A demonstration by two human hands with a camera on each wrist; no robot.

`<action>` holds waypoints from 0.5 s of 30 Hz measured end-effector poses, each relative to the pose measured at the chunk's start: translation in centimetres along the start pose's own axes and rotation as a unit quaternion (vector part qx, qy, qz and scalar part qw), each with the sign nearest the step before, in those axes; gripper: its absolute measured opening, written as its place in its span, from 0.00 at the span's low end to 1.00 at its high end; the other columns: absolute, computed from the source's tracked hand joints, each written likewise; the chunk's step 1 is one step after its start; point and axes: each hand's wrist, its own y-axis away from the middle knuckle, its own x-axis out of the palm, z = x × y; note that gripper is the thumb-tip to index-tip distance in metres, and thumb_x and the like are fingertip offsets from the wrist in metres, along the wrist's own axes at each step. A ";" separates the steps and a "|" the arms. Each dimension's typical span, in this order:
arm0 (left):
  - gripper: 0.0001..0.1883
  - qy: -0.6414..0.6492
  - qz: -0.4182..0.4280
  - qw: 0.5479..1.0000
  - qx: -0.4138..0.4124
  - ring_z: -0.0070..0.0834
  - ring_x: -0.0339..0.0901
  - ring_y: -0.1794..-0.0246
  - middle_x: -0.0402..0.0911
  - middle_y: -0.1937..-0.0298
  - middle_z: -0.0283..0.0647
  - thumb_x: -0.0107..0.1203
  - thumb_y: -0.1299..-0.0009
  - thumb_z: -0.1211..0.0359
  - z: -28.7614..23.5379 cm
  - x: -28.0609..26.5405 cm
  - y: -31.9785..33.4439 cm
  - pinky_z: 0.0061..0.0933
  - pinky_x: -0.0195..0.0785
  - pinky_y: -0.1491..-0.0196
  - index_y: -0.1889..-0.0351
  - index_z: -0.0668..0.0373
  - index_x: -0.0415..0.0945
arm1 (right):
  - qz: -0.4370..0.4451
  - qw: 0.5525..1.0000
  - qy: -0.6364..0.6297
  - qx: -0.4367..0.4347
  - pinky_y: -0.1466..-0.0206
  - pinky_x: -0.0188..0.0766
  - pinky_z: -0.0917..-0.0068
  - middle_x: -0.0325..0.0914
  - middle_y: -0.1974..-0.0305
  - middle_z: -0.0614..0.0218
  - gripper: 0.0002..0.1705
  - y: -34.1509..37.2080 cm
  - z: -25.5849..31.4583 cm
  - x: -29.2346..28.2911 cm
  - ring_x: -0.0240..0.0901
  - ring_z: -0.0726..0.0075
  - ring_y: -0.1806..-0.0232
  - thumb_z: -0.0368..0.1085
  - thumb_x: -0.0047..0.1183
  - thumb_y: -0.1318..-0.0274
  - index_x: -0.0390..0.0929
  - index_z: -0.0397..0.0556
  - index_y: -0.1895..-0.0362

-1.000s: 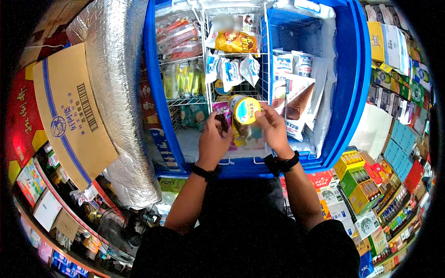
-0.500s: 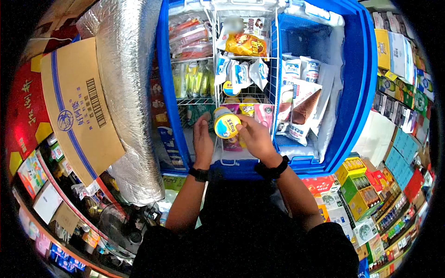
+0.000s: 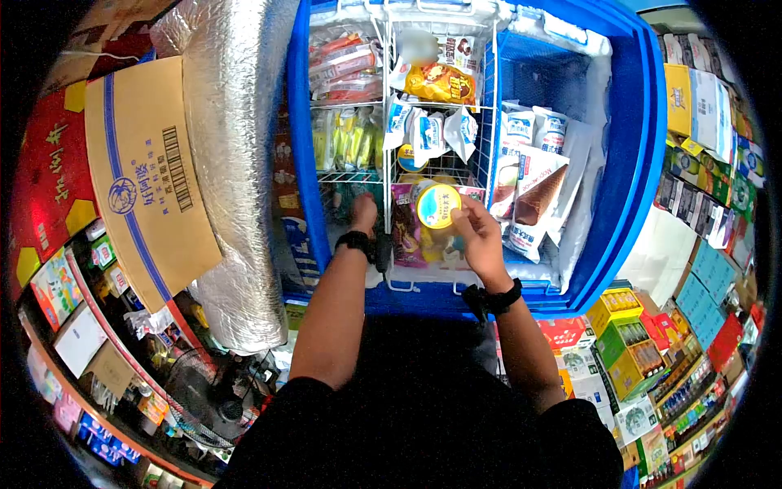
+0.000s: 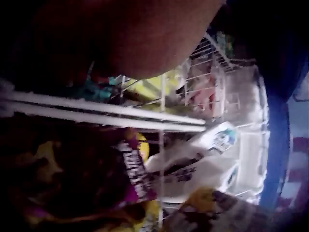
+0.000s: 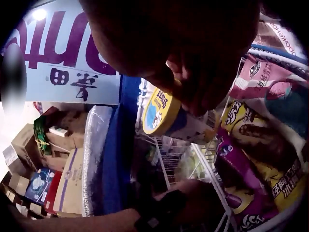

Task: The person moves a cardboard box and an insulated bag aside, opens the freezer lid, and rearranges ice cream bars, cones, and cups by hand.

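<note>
In the head view my right hand pinches an ice cream cup by its edge, the yellow-rimmed lid facing up. The right wrist view shows the cup tilted on its side, with fingers round it. Below the cup lie purple and yellow ice cream packets in the front middle compartment. My left hand reaches down into the front left compartment, left of the white wire divider. Its fingers are hidden low in there, near a teal package; I cannot tell whether they hold anything.
The blue chest freezer has frosted walls. Wire baskets hold red-orange ice pops, yellow-green ones and white-blue packets. Cone packs fill the right side. A silver foil roll and carton stand left.
My left hand has left the purple packet beside the cup and gone down into the front left compartment. The right hand swung the cup left, then back right over the packets.
</note>
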 end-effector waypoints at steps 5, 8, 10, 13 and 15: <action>0.19 -0.245 0.075 0.933 0.251 0.42 0.84 0.59 0.87 0.57 0.45 0.48 0.20 0.56 14.7 -0.1 -14.3 0.47 0.77 0.58 0.50 0.60 0.84 | -0.019 1.000 0.012 -0.005 0.50 0.76 0.76 0.81 0.58 0.71 0.20 0.9 0.7 -1.0 0.76 0.80 0.56 0.37 0.54 0.24 0.76 0.40 0.35; 0.16 -0.001 0.228 0.967 0.111 0.40 0.84 0.60 0.87 0.59 0.44 0.49 0.21 0.61 18.7 0.8 -21.2 0.45 0.78 0.55 0.51 0.56 0.87 | -0.022 1.000 0.021 0.006 0.50 0.77 0.77 0.81 0.58 0.73 0.21 1.7 1.8 -1.8 0.76 0.80 0.56 0.38 0.55 0.24 0.76 0.41 0.35; 0.17 -0.168 0.150 0.969 0.101 0.42 0.81 0.54 0.84 0.53 0.44 0.58 0.27 0.57 16.1 0.5 -20.4 0.45 0.76 0.50 0.49 0.58 0.84 | -0.027 1.000 0.015 0.003 0.50 0.77 0.77 0.81 0.57 0.73 0.22 2.1 1.8 -2.6 0.76 0.81 0.57 0.40 0.55 0.24 0.76 0.39 0.35; 0.18 0.056 -0.005 0.997 -0.059 0.39 0.76 0.54 0.80 0.54 0.42 0.54 0.25 0.55 6.9 1.0 -11.9 0.43 0.71 0.52 0.49 0.57 0.82 | -0.058 0.998 0.031 -0.007 0.53 0.76 0.78 0.82 0.57 0.72 0.22 2.3 2.5 -4.1 0.76 0.82 0.59 0.38 0.57 0.25 0.75 0.40 0.34; 0.18 0.172 -0.081 0.978 -0.085 0.37 0.73 0.55 0.77 0.54 0.40 0.52 0.24 0.54 2.2 1.0 -7.3 0.43 0.68 0.53 0.49 0.56 0.80 | -0.102 0.994 -0.004 -0.039 0.54 0.76 0.78 0.82 0.57 0.72 0.22 2.2 3.3 -4.9 0.76 0.81 0.60 0.37 0.57 0.26 0.75 0.40 0.34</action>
